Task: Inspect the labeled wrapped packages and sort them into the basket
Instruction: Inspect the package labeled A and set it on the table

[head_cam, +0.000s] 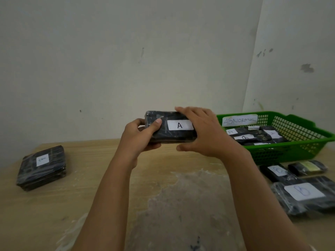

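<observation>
Over a scuffed bench (pixel 163 196), we hold a wrapped package (pixel 163 132) marked A. Our left grip (pixel 139 140) and right grip (pixel 203 131) clamp its ends.

The far wall (pixel 108 51) is plastered, off-white with a faint green cast. It carries small dark scuffs, including one vertical mark (pixel 142 52) near the centre. A second wall surface (pixel 299 33) stands at the right and meets the far wall along a slightly slanted vertical edge (pixel 253 60). This surface shows chipped grey patches (pixel 307 67). A wooden table (pixel 90 196) with a light tan, grained top abuts the far wall. A worn greyish-white area (pixel 181 205) covers the near centre of the top. Lighting is soft and diffuse.
</observation>
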